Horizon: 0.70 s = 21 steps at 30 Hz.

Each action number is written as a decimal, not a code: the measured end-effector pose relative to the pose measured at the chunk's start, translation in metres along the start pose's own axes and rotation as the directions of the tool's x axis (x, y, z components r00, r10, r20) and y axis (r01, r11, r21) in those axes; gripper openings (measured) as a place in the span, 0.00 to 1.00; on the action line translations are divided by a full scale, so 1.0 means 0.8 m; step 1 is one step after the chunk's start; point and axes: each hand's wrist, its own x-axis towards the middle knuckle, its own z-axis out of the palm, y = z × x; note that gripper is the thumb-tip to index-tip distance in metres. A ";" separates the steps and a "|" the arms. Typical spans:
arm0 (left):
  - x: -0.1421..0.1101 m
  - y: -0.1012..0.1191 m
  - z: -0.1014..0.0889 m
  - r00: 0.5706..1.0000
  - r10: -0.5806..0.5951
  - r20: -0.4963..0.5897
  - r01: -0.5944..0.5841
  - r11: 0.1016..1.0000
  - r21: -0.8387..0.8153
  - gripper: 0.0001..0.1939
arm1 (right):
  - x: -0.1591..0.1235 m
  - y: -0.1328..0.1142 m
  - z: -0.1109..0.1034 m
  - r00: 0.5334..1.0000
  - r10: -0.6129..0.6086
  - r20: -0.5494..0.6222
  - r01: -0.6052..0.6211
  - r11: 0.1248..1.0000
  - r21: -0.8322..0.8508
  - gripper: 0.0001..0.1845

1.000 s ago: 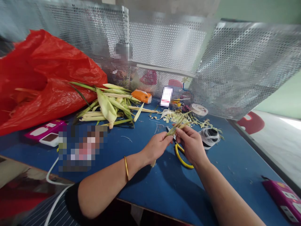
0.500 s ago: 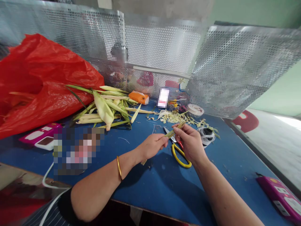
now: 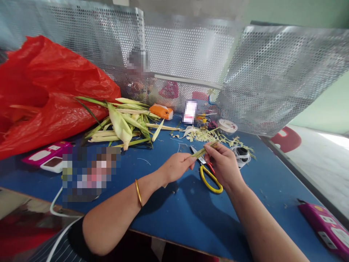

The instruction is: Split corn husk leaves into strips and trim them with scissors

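A narrow bundle of corn husk strips (image 3: 200, 152) stretches between my two hands above the table. My left hand (image 3: 176, 168) is closed around its near part, and a short end pokes out below the palm. Farther along, my right hand (image 3: 222, 163) pinches the strip between thumb and fingers. Scissors with yellow and red handles (image 3: 209, 180) lie on the table just under the hands, blades partly hidden by the husk. Trimmed husk scraps (image 3: 203, 135) are scattered behind my hands. To the right of my right hand sits a roll of white and black ribbon (image 3: 241, 156).
On the blue table (image 3: 261, 218), corn husks (image 3: 120, 125) are piled beside a red plastic bag (image 3: 62, 80). An orange tissue pack (image 3: 161, 111), a white tape roll (image 3: 227, 126) and a lit phone (image 3: 190, 111) stand at the back. Purple devices (image 3: 324, 227) flank both sides; perforated metal panels (image 3: 188, 54) rise behind.
The husk bundle now lies straighter and tighter between the hands, where loose strip ends showed before. My right fingers have shifted along it. The view has turned slightly; the scissors stay put.
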 end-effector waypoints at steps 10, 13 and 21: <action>0.000 0.010 -0.030 0.944 -0.204 0.259 0.280 0.912 -0.301 0.30 | 0.008 -0.017 -0.016 1.000 -0.005 -0.008 0.005 0.997 -0.079 0.14; 0.002 0.006 -0.040 0.943 -0.229 0.240 0.301 0.895 -0.328 0.29 | 0.014 -0.019 -0.026 0.998 -0.038 -0.054 0.034 0.997 -0.064 0.14; 0.002 0.006 -0.055 0.969 -0.155 0.194 0.181 0.976 -0.119 0.17 | 0.021 -0.019 -0.035 0.992 -0.051 -0.111 0.045 0.997 -0.055 0.16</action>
